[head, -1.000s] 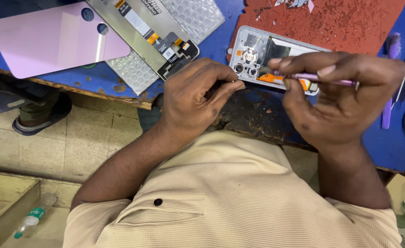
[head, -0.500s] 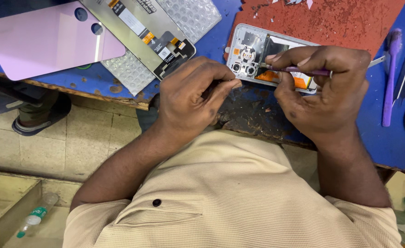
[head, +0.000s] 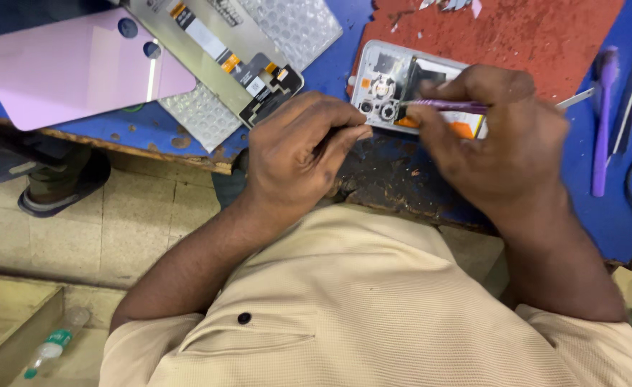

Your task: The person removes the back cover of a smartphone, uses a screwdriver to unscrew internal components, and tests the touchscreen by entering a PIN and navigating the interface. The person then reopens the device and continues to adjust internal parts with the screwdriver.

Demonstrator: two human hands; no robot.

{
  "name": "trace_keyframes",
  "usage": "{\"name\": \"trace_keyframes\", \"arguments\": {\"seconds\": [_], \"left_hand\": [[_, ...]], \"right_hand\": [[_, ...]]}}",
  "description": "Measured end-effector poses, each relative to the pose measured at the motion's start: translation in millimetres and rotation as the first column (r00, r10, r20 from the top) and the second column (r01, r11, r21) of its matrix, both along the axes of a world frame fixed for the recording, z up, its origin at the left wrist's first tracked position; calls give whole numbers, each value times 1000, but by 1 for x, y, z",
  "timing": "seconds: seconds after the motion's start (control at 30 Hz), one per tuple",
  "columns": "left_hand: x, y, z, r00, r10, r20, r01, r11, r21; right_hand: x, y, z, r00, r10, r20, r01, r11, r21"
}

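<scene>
The right hand (head: 499,154) is gripping a thin purple tool (head: 445,105) between the fingers, its tip resting on the opened phone body (head: 384,89). The phone body is lying near the front edge of the blue workbench (head: 330,57), partly on a red mat (head: 538,36). The left hand (head: 298,154) is curled closed just beside the phone body's left end; whether it is pinching anything cannot be told. A pink back cover (head: 65,68) is lying toward the bench's left corner.
</scene>
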State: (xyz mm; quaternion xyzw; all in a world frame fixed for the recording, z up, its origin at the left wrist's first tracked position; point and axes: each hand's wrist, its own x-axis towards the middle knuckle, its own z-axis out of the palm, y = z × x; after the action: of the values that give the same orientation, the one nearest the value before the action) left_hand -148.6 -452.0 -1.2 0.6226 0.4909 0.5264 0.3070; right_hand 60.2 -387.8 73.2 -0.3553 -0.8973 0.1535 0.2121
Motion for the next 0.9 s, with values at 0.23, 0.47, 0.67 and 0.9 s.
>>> {"name": "trace_keyframes", "arguments": {"seconds": [0.23,0.47,0.67,0.9], "left_hand": [[-1,1,4,1000,2,12,-2,1000,-14],[-1,1,5,1000,-6,-13,6,1000,2],[-1,1,6,1000,-19,-3,19,1000,-12],[0,1,5,1000,-13,-15,13,1000,-12]], "right_hand": [[-14,6,8,996,-21,-90,18,999,-39],[-3,4,6,999,-46,7,46,997,-64],[-2,4,5,998,-61,1,61,995,-83],[-1,2,10,993,-51,104,54,998,-22]]}}
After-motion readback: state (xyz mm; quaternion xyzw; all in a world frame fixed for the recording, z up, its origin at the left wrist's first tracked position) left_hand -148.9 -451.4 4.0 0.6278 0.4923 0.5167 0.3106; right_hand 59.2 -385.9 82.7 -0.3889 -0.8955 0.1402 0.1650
